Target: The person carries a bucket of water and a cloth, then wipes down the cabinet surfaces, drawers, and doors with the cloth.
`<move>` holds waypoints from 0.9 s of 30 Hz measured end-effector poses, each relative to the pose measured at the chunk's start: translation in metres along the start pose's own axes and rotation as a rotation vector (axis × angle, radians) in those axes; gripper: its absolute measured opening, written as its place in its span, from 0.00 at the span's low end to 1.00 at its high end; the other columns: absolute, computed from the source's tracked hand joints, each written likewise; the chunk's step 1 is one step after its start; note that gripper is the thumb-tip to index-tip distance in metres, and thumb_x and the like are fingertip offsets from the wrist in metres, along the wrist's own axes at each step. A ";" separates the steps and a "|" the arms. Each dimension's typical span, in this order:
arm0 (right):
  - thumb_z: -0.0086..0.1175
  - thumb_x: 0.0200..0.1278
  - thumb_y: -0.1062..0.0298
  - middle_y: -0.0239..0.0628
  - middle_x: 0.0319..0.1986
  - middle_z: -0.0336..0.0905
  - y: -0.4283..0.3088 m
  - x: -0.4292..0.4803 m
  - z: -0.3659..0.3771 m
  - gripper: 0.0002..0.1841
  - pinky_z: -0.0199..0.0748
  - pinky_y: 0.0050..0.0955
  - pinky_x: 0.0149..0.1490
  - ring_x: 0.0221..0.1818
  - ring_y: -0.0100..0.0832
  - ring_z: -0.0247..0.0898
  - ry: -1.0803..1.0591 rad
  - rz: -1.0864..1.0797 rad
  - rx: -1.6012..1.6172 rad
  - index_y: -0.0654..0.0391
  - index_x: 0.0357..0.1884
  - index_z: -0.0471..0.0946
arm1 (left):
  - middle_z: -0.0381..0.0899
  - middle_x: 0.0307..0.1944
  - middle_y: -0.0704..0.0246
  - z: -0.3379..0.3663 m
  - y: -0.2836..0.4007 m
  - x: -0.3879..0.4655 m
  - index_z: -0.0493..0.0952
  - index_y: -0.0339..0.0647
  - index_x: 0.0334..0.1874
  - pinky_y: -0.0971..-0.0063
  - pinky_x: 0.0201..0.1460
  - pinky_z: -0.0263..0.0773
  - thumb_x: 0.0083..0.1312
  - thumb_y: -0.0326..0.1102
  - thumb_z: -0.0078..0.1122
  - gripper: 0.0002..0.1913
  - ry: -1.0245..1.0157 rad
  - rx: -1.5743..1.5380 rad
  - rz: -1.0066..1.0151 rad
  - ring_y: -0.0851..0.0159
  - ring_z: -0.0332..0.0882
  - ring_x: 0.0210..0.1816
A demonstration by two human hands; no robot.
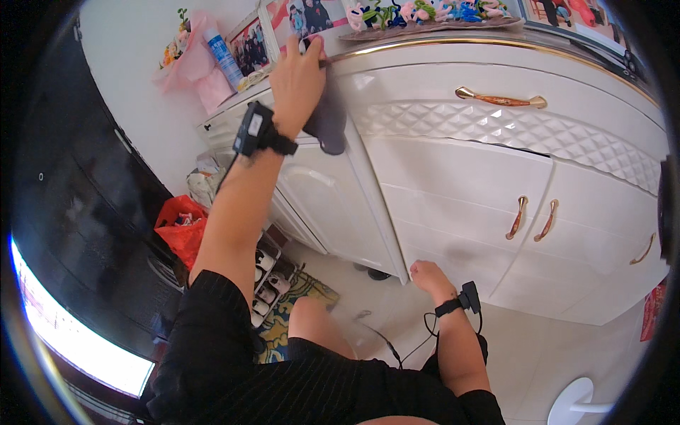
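Observation:
My left hand [298, 74] is stretched out to the top edge of a white cabinet [340, 207], its fingers closed on a dark grey cloth [328, 119]. The cloth hangs down over the cabinet's front, partly behind the hand and wrist. A bit of pink shows at the fingertips; whether it belongs to the cloth I cannot tell. Lower down, my right hand [431, 277] is curled into a fist before the cabinet doors, with nothing visible in it. A black device is strapped to each wrist.
Framed photos [249, 48], a spray can [223, 57], a pink-wrapped bouquet [194, 74] and colourful fuzzy-stem crafts [425, 13] stand along the top. Below left are a red bag [183, 228], a shoe rack [268, 279] and a patterned mat [313, 287]. A cable [390, 345] hangs low near my legs.

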State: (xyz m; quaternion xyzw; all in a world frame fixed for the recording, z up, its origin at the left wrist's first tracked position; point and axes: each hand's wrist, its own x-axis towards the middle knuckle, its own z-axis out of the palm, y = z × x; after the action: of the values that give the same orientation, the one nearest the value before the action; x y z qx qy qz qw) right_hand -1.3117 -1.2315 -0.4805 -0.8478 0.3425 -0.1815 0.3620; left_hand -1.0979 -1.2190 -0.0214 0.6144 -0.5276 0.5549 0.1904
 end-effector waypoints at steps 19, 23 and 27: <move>0.53 0.58 0.65 0.52 0.40 0.83 0.001 0.006 0.004 0.12 0.76 0.48 0.52 0.46 0.55 0.78 -0.057 0.035 -0.046 0.58 0.40 0.82 | 0.74 0.58 0.69 0.006 0.050 -0.008 0.81 0.50 0.49 0.60 0.51 0.79 0.52 0.23 0.59 0.21 0.159 -0.218 0.084 0.52 0.70 0.61; 0.51 0.61 0.67 0.50 0.42 0.84 -0.007 0.012 0.017 0.14 0.77 0.41 0.53 0.48 0.50 0.80 -0.142 0.044 -0.050 0.57 0.46 0.82 | 0.77 0.54 0.67 -0.007 0.096 0.007 0.81 0.47 0.49 0.61 0.50 0.78 0.54 0.24 0.58 0.19 0.202 -0.400 0.109 0.52 0.72 0.58; 0.51 0.62 0.67 0.48 0.43 0.84 -0.015 0.014 0.021 0.14 0.77 0.40 0.54 0.49 0.49 0.80 -0.187 0.056 -0.134 0.57 0.47 0.82 | 0.76 0.54 0.66 -0.004 0.086 0.008 0.80 0.45 0.49 0.60 0.48 0.79 0.55 0.26 0.59 0.18 0.182 -0.311 0.117 0.53 0.72 0.58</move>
State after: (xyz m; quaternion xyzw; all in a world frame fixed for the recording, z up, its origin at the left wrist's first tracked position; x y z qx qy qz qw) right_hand -1.2835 -1.2233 -0.4831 -0.8734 0.3422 -0.0682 0.3398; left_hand -1.1748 -1.2512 -0.0437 0.4930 -0.6225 0.5301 0.2974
